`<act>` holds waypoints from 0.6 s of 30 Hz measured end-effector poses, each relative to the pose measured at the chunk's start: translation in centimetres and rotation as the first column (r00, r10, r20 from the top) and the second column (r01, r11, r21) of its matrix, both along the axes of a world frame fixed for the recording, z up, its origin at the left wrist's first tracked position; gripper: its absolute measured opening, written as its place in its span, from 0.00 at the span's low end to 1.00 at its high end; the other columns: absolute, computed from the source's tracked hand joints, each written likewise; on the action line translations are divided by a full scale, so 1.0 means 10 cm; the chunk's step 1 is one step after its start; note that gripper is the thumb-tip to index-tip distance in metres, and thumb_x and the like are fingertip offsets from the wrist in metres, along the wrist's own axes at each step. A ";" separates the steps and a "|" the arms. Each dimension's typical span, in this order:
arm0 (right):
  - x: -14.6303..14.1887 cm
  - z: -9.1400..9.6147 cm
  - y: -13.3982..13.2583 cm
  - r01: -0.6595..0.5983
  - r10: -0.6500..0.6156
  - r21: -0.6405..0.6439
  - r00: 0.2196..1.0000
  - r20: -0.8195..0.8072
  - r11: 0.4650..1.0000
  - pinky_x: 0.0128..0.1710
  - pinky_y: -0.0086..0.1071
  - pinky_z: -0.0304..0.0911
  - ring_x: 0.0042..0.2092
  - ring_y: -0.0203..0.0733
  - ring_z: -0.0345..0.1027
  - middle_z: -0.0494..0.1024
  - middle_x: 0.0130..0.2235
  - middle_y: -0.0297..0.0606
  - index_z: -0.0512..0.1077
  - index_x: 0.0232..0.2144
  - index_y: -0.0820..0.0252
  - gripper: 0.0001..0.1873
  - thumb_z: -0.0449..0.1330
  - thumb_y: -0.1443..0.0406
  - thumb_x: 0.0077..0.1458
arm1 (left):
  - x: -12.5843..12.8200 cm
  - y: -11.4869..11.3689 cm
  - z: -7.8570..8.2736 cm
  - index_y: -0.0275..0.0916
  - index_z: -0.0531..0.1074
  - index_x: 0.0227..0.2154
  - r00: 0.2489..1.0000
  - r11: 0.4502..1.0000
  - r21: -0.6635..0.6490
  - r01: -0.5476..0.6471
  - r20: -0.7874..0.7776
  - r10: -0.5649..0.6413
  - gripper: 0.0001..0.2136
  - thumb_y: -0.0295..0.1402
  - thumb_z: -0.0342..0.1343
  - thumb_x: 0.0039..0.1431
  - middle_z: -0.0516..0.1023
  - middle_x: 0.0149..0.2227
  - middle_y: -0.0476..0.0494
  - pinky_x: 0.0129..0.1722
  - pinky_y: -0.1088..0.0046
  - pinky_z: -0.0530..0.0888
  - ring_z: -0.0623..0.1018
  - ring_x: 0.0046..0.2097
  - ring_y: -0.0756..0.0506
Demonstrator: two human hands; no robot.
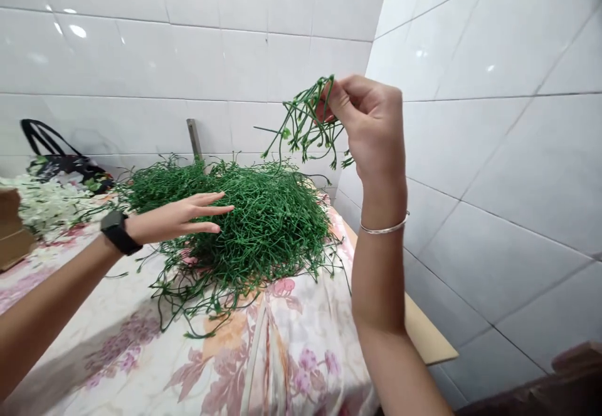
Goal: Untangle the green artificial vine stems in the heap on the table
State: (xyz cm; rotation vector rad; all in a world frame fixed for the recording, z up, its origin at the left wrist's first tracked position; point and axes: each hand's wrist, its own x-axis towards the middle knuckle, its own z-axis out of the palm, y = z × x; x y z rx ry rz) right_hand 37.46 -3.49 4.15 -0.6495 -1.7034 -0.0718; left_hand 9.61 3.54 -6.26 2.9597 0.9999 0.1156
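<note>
A big tangled heap of thin green plastic stems (254, 215) lies on a table covered with a flowered cloth (291, 353). My right hand (371, 121) is raised above the heap's right side and pinches a small bunch of green stems (305, 124) that dangles from its fingers. My left hand (183, 215), with a black watch on the wrist, hovers flat with fingers spread just over the left part of the heap, holding nothing.
White artificial flowers (44, 206) lie at the far left beside a black bag (61, 155) and a brown box (12, 228). White tiled walls close the back and right. A metal bar (194, 140) stands behind the heap. A board edge (423, 334) juts out at right.
</note>
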 end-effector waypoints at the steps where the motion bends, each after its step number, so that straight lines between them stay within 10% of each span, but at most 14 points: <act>1: -0.04 -0.01 0.01 -0.006 0.006 0.006 1.000 0.006 1.000 0.31 0.28 0.59 0.28 0.29 0.60 0.68 0.24 0.30 0.68 0.24 0.57 0.18 0.51 0.50 0.49 | 0.01 -0.03 -0.04 0.53 0.49 0.56 1.000 1.000 0.012 0.007 -0.009 -0.007 0.25 0.51 0.39 0.55 0.38 0.62 0.52 0.58 0.61 0.51 0.46 0.62 0.41; 7: -0.33 -0.11 0.07 -0.034 0.035 -0.028 0.998 0.060 0.999 0.30 0.29 0.61 0.28 0.30 0.62 0.68 0.24 0.31 0.69 0.24 0.58 0.18 0.50 0.51 0.51 | -0.06 -0.15 -0.12 0.44 0.37 0.59 0.993 0.984 0.170 -0.060 0.106 0.042 0.32 0.51 0.38 0.55 0.26 0.61 0.44 0.58 0.64 0.51 0.41 0.62 0.40; 18: -1.09 -0.38 0.13 -0.176 0.182 -0.047 0.952 0.247 0.983 0.33 0.26 0.61 0.32 0.29 0.64 0.70 0.29 0.34 0.67 0.30 0.63 0.10 0.54 0.60 0.52 | -0.80 -0.61 0.36 0.47 0.29 0.58 0.901 1.000 -0.016 -0.023 0.433 0.028 0.44 0.44 0.55 0.47 0.41 0.62 0.46 0.59 0.58 0.46 0.46 0.62 0.40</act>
